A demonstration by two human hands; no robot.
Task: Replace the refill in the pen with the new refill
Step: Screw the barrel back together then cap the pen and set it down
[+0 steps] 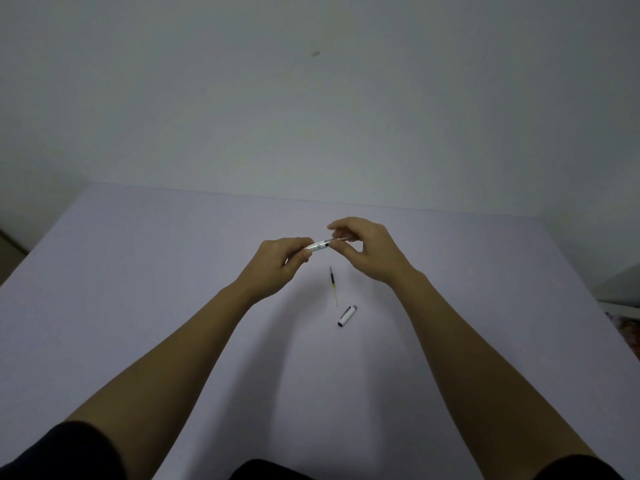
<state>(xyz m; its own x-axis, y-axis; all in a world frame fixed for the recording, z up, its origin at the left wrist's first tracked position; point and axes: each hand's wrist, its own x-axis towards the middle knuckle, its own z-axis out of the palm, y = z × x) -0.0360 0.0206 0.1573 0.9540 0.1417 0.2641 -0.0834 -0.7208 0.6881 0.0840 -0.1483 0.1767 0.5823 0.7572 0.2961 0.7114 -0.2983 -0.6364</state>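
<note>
My left hand (pixel 280 263) grips a white pen barrel (pixel 319 245) held level above the table. My right hand (pixel 369 249) pinches the thin dark front end (pixel 341 239) that sticks out of the barrel's right end; whether that piece is a refill or the pen's tip section I cannot tell. A loose refill (pixel 333 285), dark at its far half and pale yellow near me, lies on the table just below the hands. A white pen cap (pixel 347 316) with a dark opening lies a little nearer, to the right of the refill.
The table (pixel 138 289) is covered in a pale lilac sheet and backs onto a plain wall. Its right edge drops off near a white object (pixel 623 296) and some patterned cloth (pixel 628 336). Dark sleeves show at the bottom corners.
</note>
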